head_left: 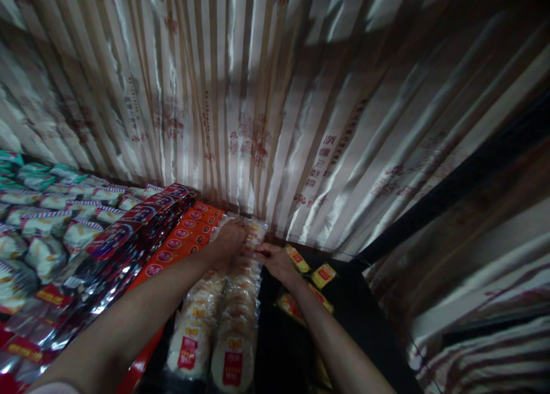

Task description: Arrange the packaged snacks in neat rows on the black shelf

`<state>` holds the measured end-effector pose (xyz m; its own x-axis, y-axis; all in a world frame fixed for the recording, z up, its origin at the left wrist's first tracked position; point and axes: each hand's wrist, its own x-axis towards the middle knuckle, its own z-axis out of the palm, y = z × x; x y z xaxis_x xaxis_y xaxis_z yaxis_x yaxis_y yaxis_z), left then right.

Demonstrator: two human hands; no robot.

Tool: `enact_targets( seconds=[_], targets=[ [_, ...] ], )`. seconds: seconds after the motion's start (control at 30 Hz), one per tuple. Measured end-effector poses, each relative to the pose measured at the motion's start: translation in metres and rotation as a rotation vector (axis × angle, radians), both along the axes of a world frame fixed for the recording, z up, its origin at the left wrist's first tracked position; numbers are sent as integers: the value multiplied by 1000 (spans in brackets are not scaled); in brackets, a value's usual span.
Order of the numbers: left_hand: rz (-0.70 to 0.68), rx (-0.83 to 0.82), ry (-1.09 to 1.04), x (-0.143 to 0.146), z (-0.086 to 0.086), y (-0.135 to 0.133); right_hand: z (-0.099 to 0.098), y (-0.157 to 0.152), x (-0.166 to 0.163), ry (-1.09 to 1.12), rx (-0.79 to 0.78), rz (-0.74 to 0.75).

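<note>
My left hand is lying over the far end of two rows of pale, round, clear-wrapped packs, its fingers bending downward; I am not seeing enough of their tips to tell whether they are gripping anything; my right hand is sitting just to its right, its thumb and fingertips drawing close together at the right edge of the right row; whether they are pinching a wrapper I cannot tell. The left row is running alongside, both rows stretching from near to far and showing red labels at their near ends; they are lying on a black surface; an orange printed strip is bordering them on the left, with shiny dark red-and-blue packs farther left and white pouches beyond those; small yellow packets are lying to the right, some partly behind my right forearm; a printed curtain is hanging across the far side.
</note>
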<state>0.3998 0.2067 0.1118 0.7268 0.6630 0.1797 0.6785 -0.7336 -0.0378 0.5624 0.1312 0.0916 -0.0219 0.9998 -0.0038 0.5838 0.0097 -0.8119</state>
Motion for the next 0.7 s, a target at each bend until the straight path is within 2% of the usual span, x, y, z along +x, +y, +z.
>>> enact_targets(
  seconds=[0.13, 0.27, 0.4, 0.7],
  targets=[
    [-4, -9, -22, 0, 0, 1, 3, 0, -2, -80, -9, 31],
    [-22, -31, -34, -2, 2, 0, 9, -4, -13, -277, 41, -72],
    [-40, -38, -50, -6, 5, -7, 15, -9, -23, -377, 59, -143],
    [-176, 31, -49, -25, 15, -26, 9, -11, -28, -506, 127, -200]
  ],
)
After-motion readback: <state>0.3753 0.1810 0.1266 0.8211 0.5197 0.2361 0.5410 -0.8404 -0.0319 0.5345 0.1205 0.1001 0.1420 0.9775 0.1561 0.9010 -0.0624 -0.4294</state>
